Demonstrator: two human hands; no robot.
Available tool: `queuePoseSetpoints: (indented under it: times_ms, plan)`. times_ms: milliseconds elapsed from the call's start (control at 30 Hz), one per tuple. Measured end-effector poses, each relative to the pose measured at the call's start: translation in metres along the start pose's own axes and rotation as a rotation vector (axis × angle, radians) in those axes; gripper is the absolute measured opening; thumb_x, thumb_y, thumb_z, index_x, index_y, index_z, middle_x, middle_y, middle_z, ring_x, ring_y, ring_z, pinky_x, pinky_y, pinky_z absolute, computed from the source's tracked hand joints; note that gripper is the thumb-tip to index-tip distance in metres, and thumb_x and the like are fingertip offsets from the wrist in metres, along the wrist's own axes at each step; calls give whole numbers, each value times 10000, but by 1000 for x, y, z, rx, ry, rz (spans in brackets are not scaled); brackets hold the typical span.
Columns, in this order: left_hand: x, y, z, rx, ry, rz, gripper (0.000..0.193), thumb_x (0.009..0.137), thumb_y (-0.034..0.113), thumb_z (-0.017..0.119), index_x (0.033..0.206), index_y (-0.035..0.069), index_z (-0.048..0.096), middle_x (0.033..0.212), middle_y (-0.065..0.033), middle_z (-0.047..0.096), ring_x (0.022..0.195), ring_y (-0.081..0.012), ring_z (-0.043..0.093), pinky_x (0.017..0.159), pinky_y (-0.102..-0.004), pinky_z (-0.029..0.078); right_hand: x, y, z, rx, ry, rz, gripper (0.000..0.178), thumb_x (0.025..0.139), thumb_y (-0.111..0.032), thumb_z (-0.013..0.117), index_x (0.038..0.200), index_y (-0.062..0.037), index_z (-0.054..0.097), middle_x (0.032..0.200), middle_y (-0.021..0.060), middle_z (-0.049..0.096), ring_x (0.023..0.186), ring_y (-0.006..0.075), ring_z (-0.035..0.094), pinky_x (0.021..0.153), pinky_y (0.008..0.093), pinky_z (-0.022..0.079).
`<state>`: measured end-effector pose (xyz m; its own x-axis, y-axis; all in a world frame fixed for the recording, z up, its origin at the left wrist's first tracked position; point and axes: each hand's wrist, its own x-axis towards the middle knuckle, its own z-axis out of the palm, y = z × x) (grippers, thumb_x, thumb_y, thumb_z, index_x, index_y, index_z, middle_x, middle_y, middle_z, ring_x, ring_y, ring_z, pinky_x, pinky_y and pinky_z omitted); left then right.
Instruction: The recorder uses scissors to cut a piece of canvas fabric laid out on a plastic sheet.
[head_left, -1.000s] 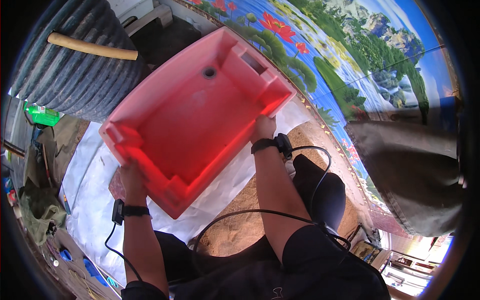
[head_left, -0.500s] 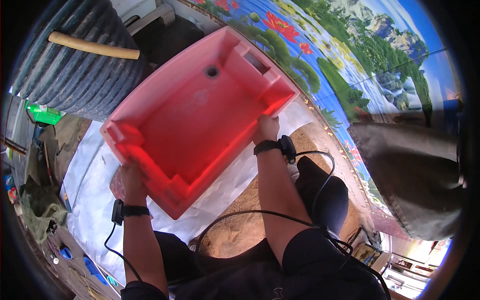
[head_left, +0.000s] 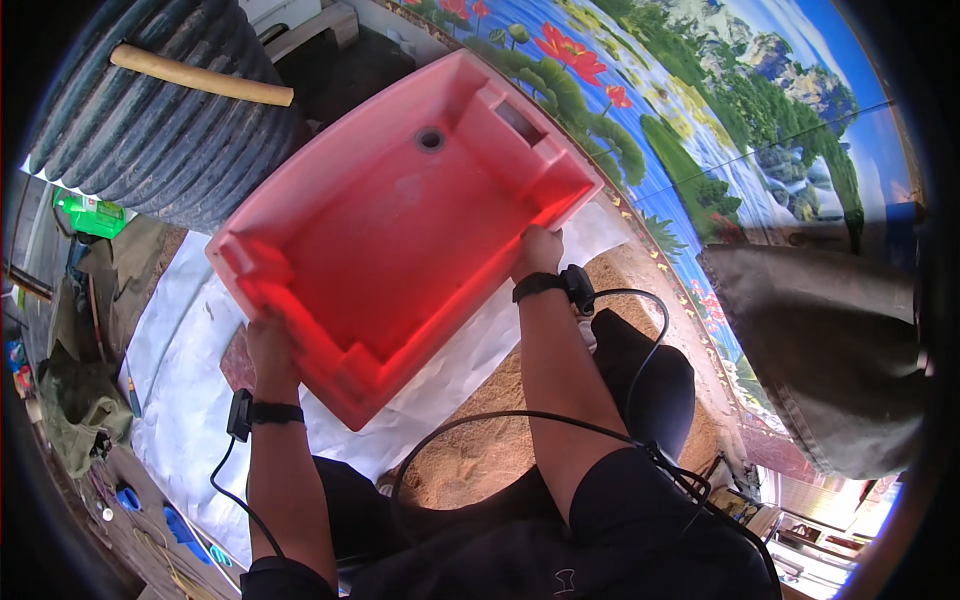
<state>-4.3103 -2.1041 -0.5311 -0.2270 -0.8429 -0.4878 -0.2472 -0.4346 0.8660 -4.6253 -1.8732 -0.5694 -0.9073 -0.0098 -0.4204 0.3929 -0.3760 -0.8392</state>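
A large red plastic tub (head_left: pixel 400 240) is tilted in front of me, its hollow side facing me. Near its upper edge is a round dark hole, and a rectangular slot is cut at the upper right corner. My left hand (head_left: pixel 268 352) grips the lower left rim, with the fingertips partly hidden. On the right, my right hand (head_left: pixel 538 250) is closed round the rim nearest me. The tub looks bare inside. Beneath it spreads a white sheet (head_left: pixel 180 350), partly covered by the tub.
A ribbed dark drum (head_left: pixel 170 130) with a tan stick (head_left: pixel 200 75) across it stands at the upper left. Brown grainy material (head_left: pixel 470 465) lies under my legs. A painted wall panel (head_left: pixel 690 140) runs along the right, with a dark cloth (head_left: pixel 820 350) hanging beside it.
The tub has shifted very slightly right and up in the picture, along with the drum and the surroundings. Both hands keep their hold on its rim.
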Motion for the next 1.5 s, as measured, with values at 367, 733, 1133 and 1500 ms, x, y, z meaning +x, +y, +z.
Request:
queuePoseSetpoints:
  times_ms: [367,733,1133,1500]
  plan:
    - [1,-2,-5,6,65,-33,172,839,117,508,911,-18,587,683,-69,576,506,-172,570,407,-310,456,-6,-4,1,185,-77,58,525,770,-3,447,1293,-40,429,1118,145,547,955,298,584,784,410,510]
    - [0,4,18,292,102,-32,276,859,234,543,897,-37,580,690,-90,582,530,-176,584,434,-338,447,8,-6,2,94,-18,-47,534,820,3,443,1346,-79,409,1182,132,540,1008,288,573,827,407,501]
    - [-6,25,44,1011,424,237,692,882,389,585,1353,-68,367,1343,-344,393,1203,-462,452,984,-465,411,30,-42,-17,-218,26,-43,712,838,-138,555,1465,-117,218,1317,112,457,1188,277,459,985,450,384]
    - [-246,140,-90,1064,-1,17,706,833,348,659,1324,-88,398,1278,-293,492,1199,-415,473,1021,-444,383,-140,-233,38,-499,211,558,836,857,-487,591,1489,-239,103,1523,87,246,1357,333,304,1030,567,258]
